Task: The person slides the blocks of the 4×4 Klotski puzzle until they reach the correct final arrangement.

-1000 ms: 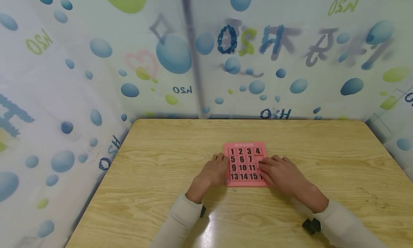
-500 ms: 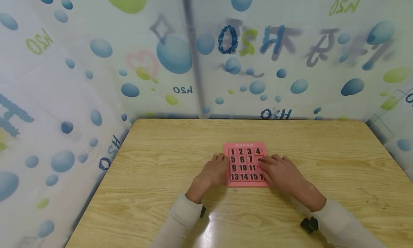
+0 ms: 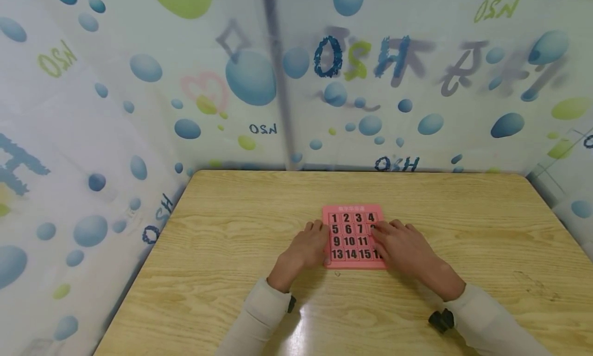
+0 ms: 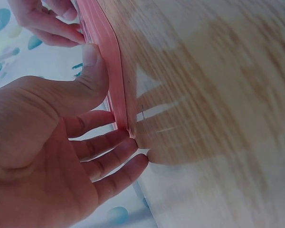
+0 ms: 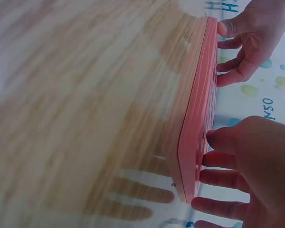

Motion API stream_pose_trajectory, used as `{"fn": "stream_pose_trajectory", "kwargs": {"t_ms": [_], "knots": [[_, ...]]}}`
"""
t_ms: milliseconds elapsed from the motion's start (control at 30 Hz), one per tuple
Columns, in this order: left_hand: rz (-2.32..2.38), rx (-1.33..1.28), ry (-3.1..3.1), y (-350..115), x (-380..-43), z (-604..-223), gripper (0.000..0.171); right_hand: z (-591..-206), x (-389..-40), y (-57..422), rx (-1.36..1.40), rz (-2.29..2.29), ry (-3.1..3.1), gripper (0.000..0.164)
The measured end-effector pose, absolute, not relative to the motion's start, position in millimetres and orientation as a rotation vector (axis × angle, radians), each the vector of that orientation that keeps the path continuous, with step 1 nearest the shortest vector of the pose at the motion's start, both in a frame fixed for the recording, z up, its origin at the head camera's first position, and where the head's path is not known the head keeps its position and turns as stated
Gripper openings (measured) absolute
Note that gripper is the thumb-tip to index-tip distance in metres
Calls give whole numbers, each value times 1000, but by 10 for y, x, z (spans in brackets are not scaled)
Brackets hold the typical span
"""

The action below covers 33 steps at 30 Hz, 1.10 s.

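A pink sliding number puzzle (image 3: 356,264) lies flat on the wooden table, its black-numbered tiles facing up. My left hand (image 3: 307,244) holds its left side; in the left wrist view the thumb (image 4: 92,64) touches the near edge and the fingers reach along the side. Over the right column lies my right hand (image 3: 405,250), its thumb and fingers touching the tiles and the right side. That hand partly hides the 8 tile (image 3: 372,227) and the bottom right tile. In the right wrist view its fingers (image 5: 223,178) are extended, only slightly bent.
The wooden table (image 3: 241,201) extends around the puzzle on all sides. Behind it and to the left stand pale walls (image 3: 315,104) printed with blue and green drops. A dark wrist device (image 3: 441,321) hangs under the right sleeve.
The 8 tile has slid away from me, up towards the 4, with my right hand shifting slightly along. My left hand and the puzzle frame have stayed in place.
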<state>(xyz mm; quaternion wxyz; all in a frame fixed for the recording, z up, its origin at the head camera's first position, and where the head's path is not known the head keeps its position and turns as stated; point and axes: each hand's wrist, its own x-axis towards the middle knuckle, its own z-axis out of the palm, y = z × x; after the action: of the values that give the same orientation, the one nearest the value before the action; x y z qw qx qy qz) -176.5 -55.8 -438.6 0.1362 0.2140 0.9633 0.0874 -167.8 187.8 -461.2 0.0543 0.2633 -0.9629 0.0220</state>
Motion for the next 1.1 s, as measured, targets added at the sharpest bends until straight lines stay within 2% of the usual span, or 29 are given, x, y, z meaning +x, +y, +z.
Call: {"fn": "stream_pose_trajectory", "kwargs": {"t_ms": [433, 667, 867, 1100], "knots": [[257, 619, 2781, -550, -1768, -4397, 68, -4553, -1648, 1941, 841, 108, -2960, 42], [246, 615, 2790, -556, -1770, -4401, 66, -4467, -1593, 2032, 1058, 197, -2888, 25], [228, 630, 2807, -560, -1766, -4407, 66, -4461, -1554, 2101, 1260, 196, -2789, 21], [219, 636, 2812, -562, -1763, -4418, 66, -4471, -1515, 2123, 1324, 191, -2728, 18]]}}
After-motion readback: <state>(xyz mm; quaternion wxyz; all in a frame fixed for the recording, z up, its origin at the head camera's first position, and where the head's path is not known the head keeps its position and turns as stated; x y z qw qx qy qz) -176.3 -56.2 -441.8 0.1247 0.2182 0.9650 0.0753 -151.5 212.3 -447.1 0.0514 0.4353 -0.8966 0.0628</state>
